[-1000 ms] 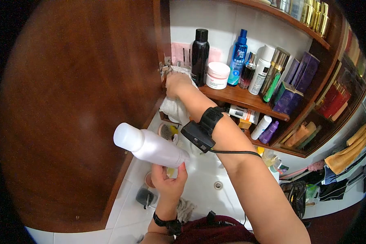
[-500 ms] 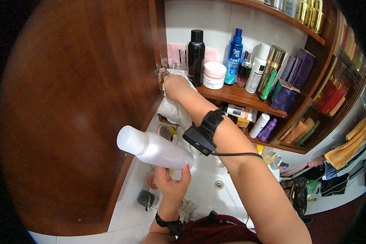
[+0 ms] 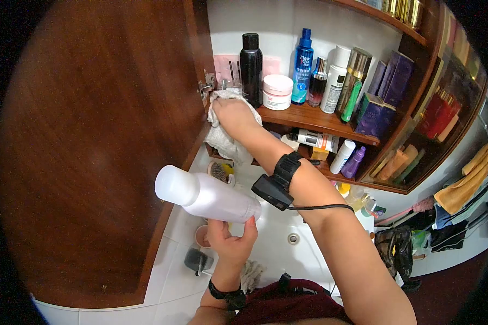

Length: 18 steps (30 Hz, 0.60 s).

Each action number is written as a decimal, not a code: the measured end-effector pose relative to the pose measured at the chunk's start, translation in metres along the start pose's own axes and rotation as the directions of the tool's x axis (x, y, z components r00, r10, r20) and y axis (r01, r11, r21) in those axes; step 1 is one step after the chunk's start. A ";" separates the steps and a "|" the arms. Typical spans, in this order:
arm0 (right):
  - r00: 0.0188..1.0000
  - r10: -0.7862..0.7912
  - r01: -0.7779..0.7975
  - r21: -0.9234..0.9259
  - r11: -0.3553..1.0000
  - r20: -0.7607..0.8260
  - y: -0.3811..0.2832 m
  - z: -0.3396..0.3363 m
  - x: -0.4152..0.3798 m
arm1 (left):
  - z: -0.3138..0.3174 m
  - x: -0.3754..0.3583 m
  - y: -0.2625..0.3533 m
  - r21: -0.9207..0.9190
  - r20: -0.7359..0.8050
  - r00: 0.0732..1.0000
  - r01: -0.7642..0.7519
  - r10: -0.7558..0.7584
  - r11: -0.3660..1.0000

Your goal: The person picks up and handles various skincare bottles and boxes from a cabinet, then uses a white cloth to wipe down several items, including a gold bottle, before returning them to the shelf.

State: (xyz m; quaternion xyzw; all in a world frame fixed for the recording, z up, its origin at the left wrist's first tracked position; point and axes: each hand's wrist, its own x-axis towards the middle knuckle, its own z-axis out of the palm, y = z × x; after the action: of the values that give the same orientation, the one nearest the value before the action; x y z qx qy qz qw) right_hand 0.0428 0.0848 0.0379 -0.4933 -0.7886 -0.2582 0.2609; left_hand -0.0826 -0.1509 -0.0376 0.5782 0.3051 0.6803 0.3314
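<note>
My left hand (image 3: 233, 241) grips a pale lilac bottle with a white cap (image 3: 217, 197) by its lower end. The bottle is tilted, its cap toward the wooden door on the left. My right hand (image 3: 234, 115) is pressed on a white cloth (image 3: 225, 141) at the left end of the shelf, by the door hinge. Its fingers are partly hidden in the cloth. Just right of that hand stand a black spray can (image 3: 251, 70) and a white jar with a pink band (image 3: 277, 93).
Along the wooden shelf (image 3: 303, 120) stand a blue spray bottle (image 3: 302, 67), other bottles and purple boxes (image 3: 374, 116). The open cabinet door (image 3: 97, 151) fills the left side. Below lies a white sink (image 3: 276, 260), with a brush (image 3: 218, 171) beside it.
My right hand and the cloth have shifted slightly toward the hinge, and more of the cloth shows. The view has moved a little; the left hand still holds the bottle.
</note>
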 end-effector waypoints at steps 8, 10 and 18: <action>0.983 -0.169 0.174 0.064 0.983 -0.076 0.010 -0.022 -0.031 | -0.003 0.000 0.001 0.043 0.031 0.998 -0.054 0.052 0.998; 0.972 -0.210 0.216 0.054 0.975 -0.101 0.014 -0.027 -0.041 | -0.002 0.000 0.002 0.049 0.039 0.997 -0.062 0.060 0.997; 0.992 -0.121 0.124 0.120 0.985 -0.035 0.041 -0.075 -0.082 | 0.003 -0.004 0.009 -0.043 -0.018 1.000 -0.003 0.002 0.999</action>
State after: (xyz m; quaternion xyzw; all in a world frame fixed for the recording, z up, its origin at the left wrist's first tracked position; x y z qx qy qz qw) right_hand 0.1228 -0.0018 0.0444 -0.4235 -0.8281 -0.2316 0.2851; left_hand -0.0797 -0.1593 -0.0318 0.5650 0.2927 0.6923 0.3404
